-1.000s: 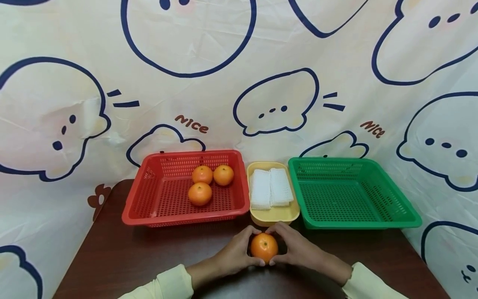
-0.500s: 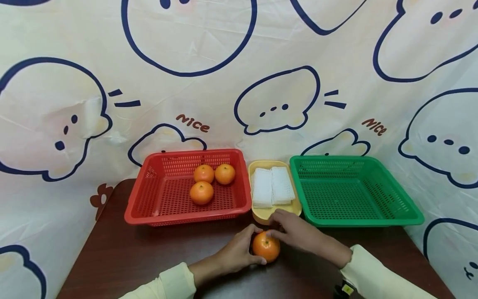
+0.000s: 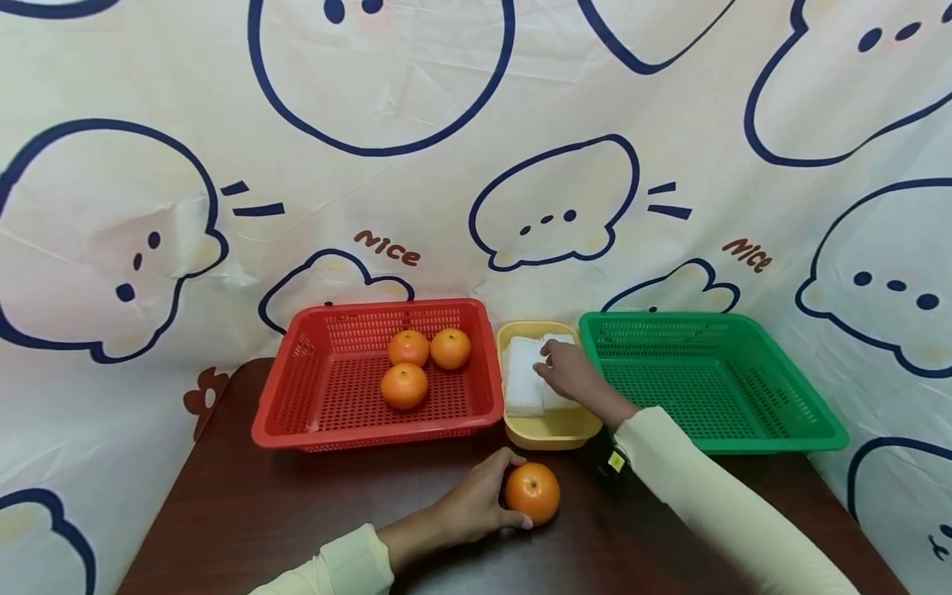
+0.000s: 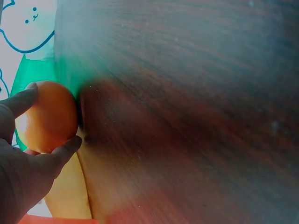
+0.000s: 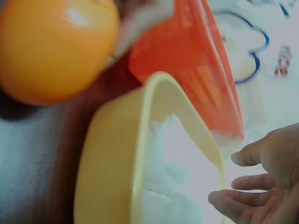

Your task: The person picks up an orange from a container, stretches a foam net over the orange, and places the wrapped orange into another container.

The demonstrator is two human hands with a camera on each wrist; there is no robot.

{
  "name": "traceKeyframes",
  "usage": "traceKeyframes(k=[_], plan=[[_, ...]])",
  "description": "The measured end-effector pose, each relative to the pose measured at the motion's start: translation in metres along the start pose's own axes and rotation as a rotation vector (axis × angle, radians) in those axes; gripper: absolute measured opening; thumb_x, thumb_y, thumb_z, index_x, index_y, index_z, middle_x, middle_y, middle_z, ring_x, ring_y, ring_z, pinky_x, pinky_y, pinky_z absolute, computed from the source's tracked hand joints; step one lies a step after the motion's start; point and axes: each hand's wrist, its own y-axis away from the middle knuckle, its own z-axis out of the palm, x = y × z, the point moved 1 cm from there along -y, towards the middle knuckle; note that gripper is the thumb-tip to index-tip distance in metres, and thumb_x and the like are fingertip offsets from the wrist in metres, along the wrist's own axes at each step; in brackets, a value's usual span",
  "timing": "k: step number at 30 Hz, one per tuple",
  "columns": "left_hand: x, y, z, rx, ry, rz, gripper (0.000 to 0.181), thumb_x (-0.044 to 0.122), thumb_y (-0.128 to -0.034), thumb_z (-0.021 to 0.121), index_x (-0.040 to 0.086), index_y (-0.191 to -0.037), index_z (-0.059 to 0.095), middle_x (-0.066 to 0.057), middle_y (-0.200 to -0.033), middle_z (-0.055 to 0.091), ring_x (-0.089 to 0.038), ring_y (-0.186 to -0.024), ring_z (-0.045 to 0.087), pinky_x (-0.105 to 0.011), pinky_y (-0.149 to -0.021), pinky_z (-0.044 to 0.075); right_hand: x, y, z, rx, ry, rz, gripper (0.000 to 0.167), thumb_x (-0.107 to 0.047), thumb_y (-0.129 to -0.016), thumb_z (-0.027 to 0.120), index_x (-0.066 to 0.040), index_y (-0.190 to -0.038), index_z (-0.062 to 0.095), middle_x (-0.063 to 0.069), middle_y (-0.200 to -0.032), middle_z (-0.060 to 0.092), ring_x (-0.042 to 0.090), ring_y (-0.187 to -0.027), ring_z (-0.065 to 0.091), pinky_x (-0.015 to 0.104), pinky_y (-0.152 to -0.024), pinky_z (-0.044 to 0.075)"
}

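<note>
On the table stands an orange, with my left hand holding it from the left between thumb and fingers. The left wrist view shows the same orange with a digit on either side. My right hand is over the yellow box, close above the white mesh foam sleeves that lie in two stacks. In the right wrist view the fingers of that right hand are loosely bent and apart, with nothing between them. It partly hides the right stack.
A red basket to the left of the box contains several oranges. To its right stands a green basket. A patterned cloth hangs behind the dark wooden table.
My right hand has let go of the orange and moved up and forward to the foam sleeves in the yellow box. The left hand has stayed at the orange.
</note>
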Motion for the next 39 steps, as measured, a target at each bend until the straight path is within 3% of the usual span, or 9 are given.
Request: traceKeyframes(k=[5,9,14,20,27,30,33,36,39], plan=[[0.002,0.0,0.0,-0.005,0.005,0.005,0.067,0.021,-0.0734,0.094,0.01,-0.126,0.054,-0.008,-0.134,0.062,-0.021,-0.123,0.059,-0.035,-0.106,0.048,0.007,-0.019,0.004,-0.06,-0.036,0.119,0.047,-0.029,-0.104,0.058,0.006,-0.137,0.056,0.024,-0.131,0.066,0.035,-0.117,0.066,0.047,-0.099,0.055],[0.002,0.0,-0.001,-0.003,0.007,0.008,0.067,0.021,-0.0732,0.094,0.01,-0.126,0.054,-0.008,-0.133,0.062,-0.02,-0.123,0.059,-0.034,-0.106,0.049,0.008,-0.026,0.008,-0.067,-0.022,0.123,0.05,-0.028,-0.104,0.058,0.01,-0.136,0.055,0.027,-0.136,0.062,0.039,-0.124,0.062,0.049,-0.104,0.052],[0.002,0.0,-0.001,0.001,0.007,0.004,0.067,0.021,-0.0728,0.094,0.011,-0.126,0.054,-0.008,-0.134,0.062,-0.02,-0.122,0.06,-0.035,-0.106,0.049,0.009,-0.033,0.015,-0.055,-0.023,0.139,0.045,-0.028,-0.101,0.062,0.011,-0.123,0.061,0.026,-0.122,0.066,0.034,-0.103,0.065,0.044,-0.094,0.054],[0.002,0.0,-0.001,-0.003,0.013,0.0,0.067,0.021,-0.0726,0.094,0.012,-0.125,0.054,-0.009,-0.135,0.062,-0.02,-0.123,0.059,-0.034,-0.105,0.049,0.009,-0.04,0.021,-0.062,-0.117,0.239,0.029,-0.026,-0.096,0.07,0.0,-0.087,0.061,0.009,-0.078,0.06,0.02,-0.067,0.055,0.028,-0.063,0.044],[0.001,0.0,0.0,-0.006,0.014,-0.006,0.068,0.021,-0.0725,0.095,0.012,-0.126,0.054,-0.009,-0.135,0.062,-0.021,-0.123,0.06,-0.035,-0.105,0.049,0.005,-0.043,0.022,-0.082,-0.234,0.358,0.038,-0.025,-0.093,0.074,-0.01,-0.068,0.049,0.001,-0.065,0.049,0.013,-0.058,0.049,0.021,-0.054,0.039],[0.001,0.0,0.0,-0.005,0.012,-0.011,0.068,0.022,-0.0724,0.095,0.012,-0.126,0.054,-0.009,-0.135,0.062,-0.021,-0.123,0.059,-0.036,-0.106,0.049,0.006,-0.041,0.022,-0.069,-0.379,0.388,0.031,-0.019,-0.092,0.074,-0.007,-0.075,0.051,0.002,-0.07,0.049,0.013,-0.061,0.052,0.021,-0.056,0.043],[0.001,0.0,0.0,-0.005,0.014,-0.012,0.068,0.021,-0.0723,0.094,0.012,-0.126,0.054,-0.009,-0.135,0.062,-0.022,-0.124,0.059,-0.036,-0.106,0.049,0.009,-0.039,0.022,-0.068,-0.497,0.385,0.019,-0.014,-0.092,0.072,0.001,-0.095,0.06,0.008,-0.09,0.058,0.015,-0.069,0.056,0.022,-0.061,0.047],[0.001,-0.001,0.0,-0.005,0.016,-0.01,0.067,0.021,-0.0722,0.095,0.012,-0.125,0.054,-0.008,-0.134,0.062,-0.021,-0.123,0.059,-0.036,-0.106,0.049,0.013,-0.04,0.022,-0.09,-0.564,0.382,0.034,-0.011,-0.094,0.068,0.004,-0.124,0.06,0.015,-0.117,0.06,0.016,-0.077,0.056,0.023,-0.065,0.049],[0.0,-0.001,-0.001,-0.004,0.016,-0.007,0.067,0.021,-0.072,0.095,0.012,-0.125,0.054,-0.008,-0.134,0.062,-0.021,-0.124,0.059,-0.036,-0.107,0.049,0.015,-0.042,0.023,-0.113,-0.616,0.397,0.041,-0.01,-0.096,0.064,0.002,-0.134,0.056,0.016,-0.124,0.058,0.017,-0.079,0.054,0.023,-0.067,0.048]])
